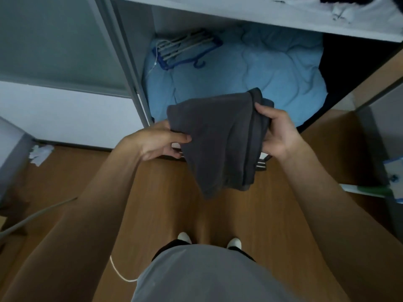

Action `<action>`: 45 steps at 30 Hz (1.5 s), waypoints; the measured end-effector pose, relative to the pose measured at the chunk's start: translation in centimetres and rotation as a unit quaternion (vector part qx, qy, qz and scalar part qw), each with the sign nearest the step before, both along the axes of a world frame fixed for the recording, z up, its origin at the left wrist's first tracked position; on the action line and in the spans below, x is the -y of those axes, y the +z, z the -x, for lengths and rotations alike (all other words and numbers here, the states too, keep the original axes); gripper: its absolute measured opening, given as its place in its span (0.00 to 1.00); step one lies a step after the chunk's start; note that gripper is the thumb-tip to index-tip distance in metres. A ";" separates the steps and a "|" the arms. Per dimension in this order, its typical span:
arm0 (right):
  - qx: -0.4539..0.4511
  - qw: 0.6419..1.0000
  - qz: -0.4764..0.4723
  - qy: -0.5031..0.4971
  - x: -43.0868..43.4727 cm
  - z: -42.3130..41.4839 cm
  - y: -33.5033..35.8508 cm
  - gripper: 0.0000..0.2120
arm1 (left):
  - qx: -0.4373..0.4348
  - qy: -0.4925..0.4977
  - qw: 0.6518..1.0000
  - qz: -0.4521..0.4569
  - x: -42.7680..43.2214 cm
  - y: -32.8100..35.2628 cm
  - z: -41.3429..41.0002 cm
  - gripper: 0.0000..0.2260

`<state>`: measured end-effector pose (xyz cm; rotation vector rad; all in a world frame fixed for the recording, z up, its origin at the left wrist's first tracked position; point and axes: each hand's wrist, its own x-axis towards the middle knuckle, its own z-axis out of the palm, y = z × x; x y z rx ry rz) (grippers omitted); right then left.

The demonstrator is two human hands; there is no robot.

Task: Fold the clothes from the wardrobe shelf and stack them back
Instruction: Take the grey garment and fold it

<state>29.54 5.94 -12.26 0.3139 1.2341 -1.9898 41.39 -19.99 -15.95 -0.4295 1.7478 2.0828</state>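
Head view looks down on two bare forearms holding a dark grey garment (220,136) in the air in front of an open wardrobe, above a wooden floor (170,203). Left hand (161,140) holds the garment's left edge, with the thumb lying on top of the cloth and the other fingers curled beneath it. Right hand (277,131) grips the right edge, where the cloth bunches into several layers, thumb on the near face and fingers wrapped behind. Between the hands the garment is loosely doubled over, and its lower part hangs down to a point over the floor.

Behind the garment, in the wardrobe's lower compartment, lies a rumpled light blue quilt (261,68). At the quilt's back left corner rests a bundle of hangers (187,49), blue and pale ones together. Above, along the top edge, the shelf (250,20) carries white clothes (340,9) and something dark, both blurred. By the wardrobe's left foot, crumpled white paper (40,153) lies on the floor. A pale cord (118,271) lies on the floor near the person's feet.
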 end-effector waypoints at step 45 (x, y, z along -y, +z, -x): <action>-0.281 0.944 -0.172 0.021 19.3 47.2 6.5 0.49 | -0.040 0.282 0.926 0.246 14.7 14.5 46.1 0.18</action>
